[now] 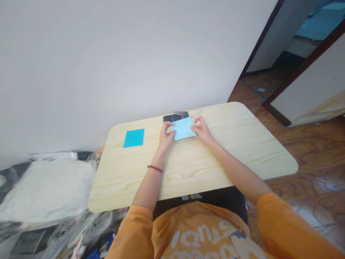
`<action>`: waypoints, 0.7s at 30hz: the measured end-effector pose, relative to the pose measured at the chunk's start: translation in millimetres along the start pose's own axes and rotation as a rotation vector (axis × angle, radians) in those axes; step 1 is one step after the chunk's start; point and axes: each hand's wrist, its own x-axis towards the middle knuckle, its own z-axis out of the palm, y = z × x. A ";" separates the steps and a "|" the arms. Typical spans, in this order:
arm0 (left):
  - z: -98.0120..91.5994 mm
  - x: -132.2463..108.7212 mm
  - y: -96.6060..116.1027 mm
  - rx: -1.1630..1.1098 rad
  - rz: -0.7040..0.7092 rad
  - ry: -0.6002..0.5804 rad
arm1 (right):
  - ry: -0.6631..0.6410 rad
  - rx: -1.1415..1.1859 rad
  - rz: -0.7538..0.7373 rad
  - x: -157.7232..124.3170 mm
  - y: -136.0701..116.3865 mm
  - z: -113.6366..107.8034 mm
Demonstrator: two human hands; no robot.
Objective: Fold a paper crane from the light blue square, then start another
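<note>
Pale-wood counter [250, 144] lies free right of our right hand [202, 131]; a short gap parts our left hand [165, 136] from a cyan square [134, 138]; a dark phone [169, 118] and white wall [113, 64] bar the way past the pale blue paper [183, 128].

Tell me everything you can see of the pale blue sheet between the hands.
The pale blue paper sheet looks thin and matte, roughly square, and sits turned at an angle, with no visible markings. The left hand and right hand hold its opposite sides. It is over the pale wooden table, its far edge overlapping a black phone.
</note>
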 end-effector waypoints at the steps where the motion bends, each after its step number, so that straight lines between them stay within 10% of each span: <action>1: -1.8 1.0 -0.6 0.001 -0.026 -0.009 | -0.013 0.002 0.016 0.8 -0.1 -0.7; 9: -18.4 6.8 3.3 -0.253 -0.212 -0.129 | -0.094 0.087 0.113 5.3 1.2 -7.0; 21: -27.8 0.7 8.7 -0.131 -0.082 -0.319 | -0.119 0.015 -0.020 4.2 1.2 -10.2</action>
